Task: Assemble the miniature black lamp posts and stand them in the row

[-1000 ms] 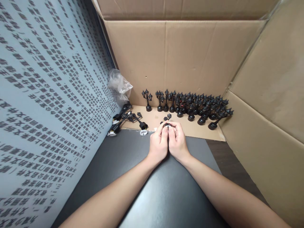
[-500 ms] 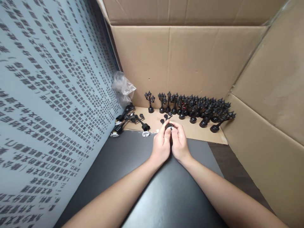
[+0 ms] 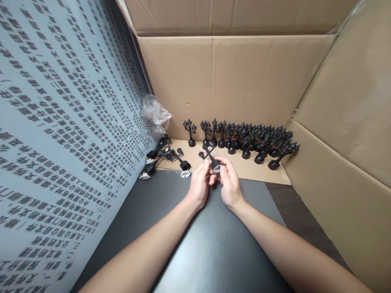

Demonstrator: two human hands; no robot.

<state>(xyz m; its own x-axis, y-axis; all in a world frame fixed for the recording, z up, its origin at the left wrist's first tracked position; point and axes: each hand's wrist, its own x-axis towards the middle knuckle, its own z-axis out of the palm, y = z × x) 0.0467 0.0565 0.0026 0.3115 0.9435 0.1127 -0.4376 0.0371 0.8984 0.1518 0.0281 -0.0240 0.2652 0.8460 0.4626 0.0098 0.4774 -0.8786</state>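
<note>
1. Centre of frame: the left hand (image 3: 200,185) and right hand (image 3: 229,185) meet over the black mat (image 3: 214,244); between them is a small black lamp post (image 3: 210,156), its round base (image 3: 216,166) nearest the fingers and its lantern head tilted toward upper left.
2. Right fingers pinch the base; left fingertips close on it from the other side, thumb and forefinger pressed to the part.
3. Centre right, on the cardboard floor (image 3: 244,167): a row of lamp posts (image 3: 253,140) standing upright, close together.
4. Centre left: loose posts (image 3: 165,154) lying flat, with white discs (image 3: 185,174) beside them and a plastic bag (image 3: 154,114) behind.
5. Handling note, as a judgement: grip by the base only, keep the thin post free of side load, and square the parts before pressing.
</note>
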